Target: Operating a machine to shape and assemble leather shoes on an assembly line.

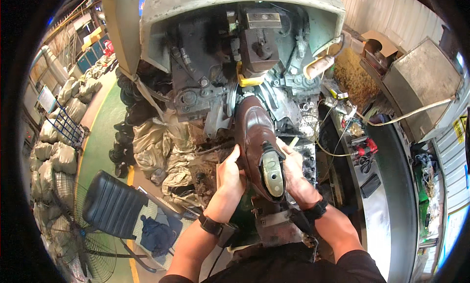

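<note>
A brown leather shoe upper (253, 124) is stretched over a pale shoe last (272, 170). Its toe points away from me and reaches in among the metal jaws of a grimy machine (260, 53), below a yellow part (249, 81). My left hand (230, 174) is closed against the left side of the upper, thumb up along it. On the opposite side, my right hand (294, 173) wraps the heel end, near the bare top of the last. The jaws partly hide the toe's tip, and the shoe's underside is out of sight.
A lamp (319, 66) hangs right of the machine head. Along the right runs a dark belt (399, 214) beside a metal ledge with a red tool (366, 147) and a black phone-like slab (370, 186). Left stand a black-backed chair (115, 204), a fan (100, 248) and dirty cloth (152, 146).
</note>
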